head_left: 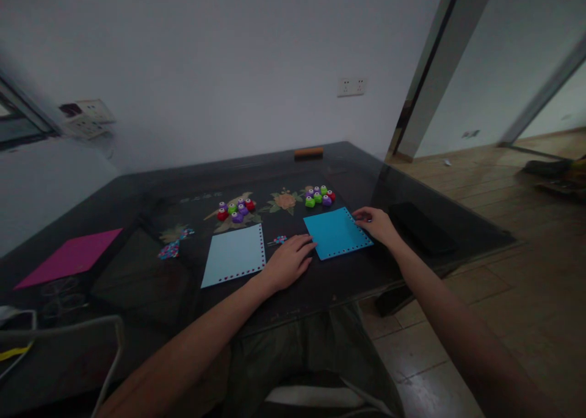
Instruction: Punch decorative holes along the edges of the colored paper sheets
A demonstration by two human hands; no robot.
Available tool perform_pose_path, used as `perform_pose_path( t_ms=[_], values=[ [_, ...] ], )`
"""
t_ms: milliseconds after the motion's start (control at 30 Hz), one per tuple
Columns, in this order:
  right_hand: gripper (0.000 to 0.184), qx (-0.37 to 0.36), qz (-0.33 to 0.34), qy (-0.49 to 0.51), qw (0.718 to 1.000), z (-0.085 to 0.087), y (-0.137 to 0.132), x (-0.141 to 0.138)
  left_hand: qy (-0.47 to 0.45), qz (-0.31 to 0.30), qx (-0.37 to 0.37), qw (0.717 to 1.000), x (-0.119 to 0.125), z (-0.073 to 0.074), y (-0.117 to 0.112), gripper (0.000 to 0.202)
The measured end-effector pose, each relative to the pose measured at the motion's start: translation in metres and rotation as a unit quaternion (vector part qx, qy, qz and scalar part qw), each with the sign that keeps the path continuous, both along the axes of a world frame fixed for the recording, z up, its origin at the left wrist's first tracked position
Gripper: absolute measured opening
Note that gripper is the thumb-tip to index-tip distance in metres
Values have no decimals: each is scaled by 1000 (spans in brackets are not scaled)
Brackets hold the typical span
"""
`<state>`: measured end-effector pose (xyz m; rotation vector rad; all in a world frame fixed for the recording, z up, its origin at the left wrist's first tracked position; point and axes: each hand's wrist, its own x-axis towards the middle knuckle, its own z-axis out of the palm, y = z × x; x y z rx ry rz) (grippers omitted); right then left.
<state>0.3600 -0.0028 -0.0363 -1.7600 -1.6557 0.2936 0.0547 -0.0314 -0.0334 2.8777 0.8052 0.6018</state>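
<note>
A bright blue square sheet [336,232] with small dark dots or holes along its right and lower edges lies on the dark table. My left hand [289,260] rests flat beside it, fingers stretched, fingertips at the sheet's left edge. At the right edge, my right hand [376,224] has thumb and fingers bent around the sheet's border; a small dark spot by the fingers is too small to name. Left of my left hand lies a pale blue sheet [235,253] with similar dots. A small patterned item with thin prongs [279,240] sits between the sheets.
Two clusters of red, green and purple eye-like pieces [237,209] [318,197] stand behind the sheets. A magenta sheet [71,256] and patterned pieces [170,249] lie left. An orange-brown bar [308,153] is at the back, a black flat object [419,227] right.
</note>
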Motion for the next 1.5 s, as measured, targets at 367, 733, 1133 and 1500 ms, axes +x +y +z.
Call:
perform_pose_path(
  t_ms=[367, 733, 1133, 1500],
  values=[
    [20, 49, 8, 30, 998, 23, 0, -16, -88, 70, -5, 994, -43, 56, 14, 28],
    [20, 23, 277, 27, 960, 61, 29, -166, -91, 324, -105, 936, -204, 25, 73, 36],
    [43, 13, 302, -257, 918, 19, 62, -252, 15, 276, -113, 954, -199, 9, 74, 60],
    [37, 25, 293, -240, 925, 16, 58, -253, 21, 278, -104, 955, -196, 9, 74, 56]
  ],
)
